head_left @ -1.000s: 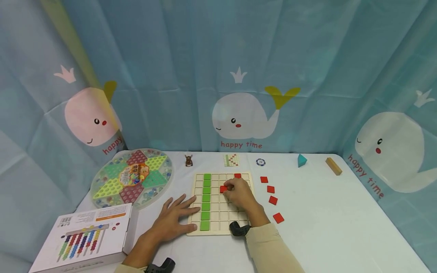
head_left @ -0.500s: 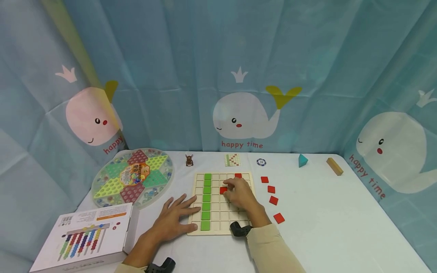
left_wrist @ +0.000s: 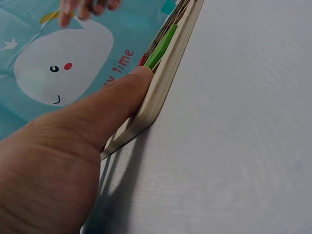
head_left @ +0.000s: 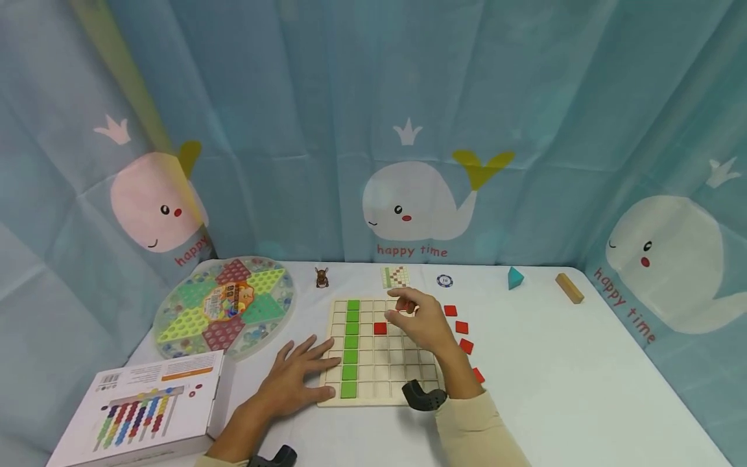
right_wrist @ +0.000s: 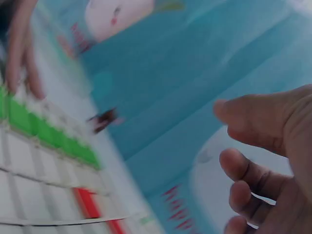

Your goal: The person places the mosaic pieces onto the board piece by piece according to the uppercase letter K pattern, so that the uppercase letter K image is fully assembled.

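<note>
A wooden grid board (head_left: 370,373) lies on the table with a column of green tiles (head_left: 350,357) along its left part. One red tile (head_left: 380,328) sits in a square right of that column. Another red tile is partly hidden behind my right hand (head_left: 425,324), which hovers over the board's right half. Its thumb and fingers are apart, loosely bent, with nothing between them in the right wrist view. My left hand (head_left: 297,377) lies spread at the board's left edge, fingers touching it; in the left wrist view the thumb (left_wrist: 117,97) rests on the board's rim (left_wrist: 163,87).
Several loose red tiles (head_left: 462,327) lie right of the board. Behind it stand a brown animal figure (head_left: 321,277), a pattern card (head_left: 394,277), a chip (head_left: 445,281), a teal block (head_left: 515,278) and a wooden bar (head_left: 569,288). Leftward are a round game board (head_left: 201,292) and a box (head_left: 137,402).
My right hand has let go of the red tile, which now lies flat in its square, and has lifted up and to the right. The left hand stays in place.
</note>
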{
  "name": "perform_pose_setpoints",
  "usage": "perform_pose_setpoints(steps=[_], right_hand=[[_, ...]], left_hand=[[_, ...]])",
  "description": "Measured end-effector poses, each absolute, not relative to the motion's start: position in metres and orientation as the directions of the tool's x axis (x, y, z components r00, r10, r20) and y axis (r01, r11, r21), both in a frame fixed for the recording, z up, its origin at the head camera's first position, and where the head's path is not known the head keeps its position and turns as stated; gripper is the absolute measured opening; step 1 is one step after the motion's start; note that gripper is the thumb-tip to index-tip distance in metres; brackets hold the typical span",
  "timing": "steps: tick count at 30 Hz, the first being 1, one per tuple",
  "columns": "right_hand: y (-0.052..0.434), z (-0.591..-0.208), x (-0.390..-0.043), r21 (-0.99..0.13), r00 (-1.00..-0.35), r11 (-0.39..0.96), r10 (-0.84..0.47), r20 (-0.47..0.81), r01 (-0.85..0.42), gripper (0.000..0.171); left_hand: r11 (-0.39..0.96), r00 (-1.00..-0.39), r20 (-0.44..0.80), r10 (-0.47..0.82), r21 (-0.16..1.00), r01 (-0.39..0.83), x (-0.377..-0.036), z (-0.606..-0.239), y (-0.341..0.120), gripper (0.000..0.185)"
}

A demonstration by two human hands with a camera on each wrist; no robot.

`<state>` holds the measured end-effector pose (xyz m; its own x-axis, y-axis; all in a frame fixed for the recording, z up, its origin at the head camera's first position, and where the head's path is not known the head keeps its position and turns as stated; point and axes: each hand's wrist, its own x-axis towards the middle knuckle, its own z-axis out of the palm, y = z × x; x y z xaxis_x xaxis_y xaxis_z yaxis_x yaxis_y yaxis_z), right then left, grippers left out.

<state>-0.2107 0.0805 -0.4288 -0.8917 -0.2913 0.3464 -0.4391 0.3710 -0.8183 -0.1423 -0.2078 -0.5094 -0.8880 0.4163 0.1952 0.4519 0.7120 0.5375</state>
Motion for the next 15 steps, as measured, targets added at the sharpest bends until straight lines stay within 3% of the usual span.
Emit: perform_pose_setpoints(steps=[4,8,15], right_hand=[[0.098,-0.402,-0.197,-0.843,-0.871,0.291,-0.346,0.349,-0.453,0.036],[0.122,-0.386,-0.188,-0.799,-0.824,0.325,-0.455,0.337,-0.506,0.039],[0.175,-0.391,-0.178,-0.754,-0.741,0.293,-0.571,0.355,-0.587,0.043]], left_hand=[[0.714,-0.89,0.196,0.411,0.538,0.448,-0.139,-0.508,-0.211,0.056],[0.716,-0.894,0.194,0.405,0.541,0.441,-0.138,-0.508,-0.212,0.057],[0.702,-0.88,0.215,0.424,0.536,0.469,-0.141,-0.508,-0.209,0.056]])
